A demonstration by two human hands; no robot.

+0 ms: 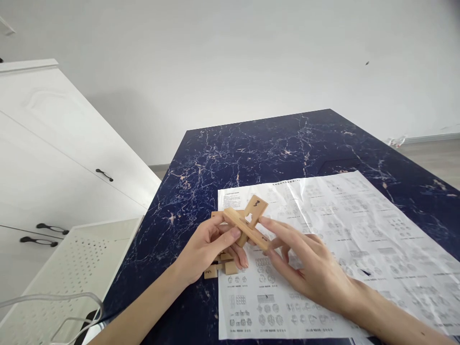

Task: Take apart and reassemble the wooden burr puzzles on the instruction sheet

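Two notched wooden puzzle pieces are crossed and fitted together above a printed sheet. One wooden puzzle piece [256, 206], marked with a 3, points up and away. The other, a long wooden puzzle piece [257, 235], slants down to the right through it. My left hand [212, 244] pinches the long piece near its left end between thumb and fingers. At its right end, my right hand [305, 258] grips the pieces with thumb and fingertips. Beneath my left hand lie more wooden puzzle pieces [211, 272], partly hidden.
The creased instruction sheet [323, 206], printed with small diagrams, covers much of the dark blue marbled table [223, 158]. White cabinets [72, 158] with black handles stand to the left. A perforated pale chair [68, 268] and a cable [53, 298] are at lower left.
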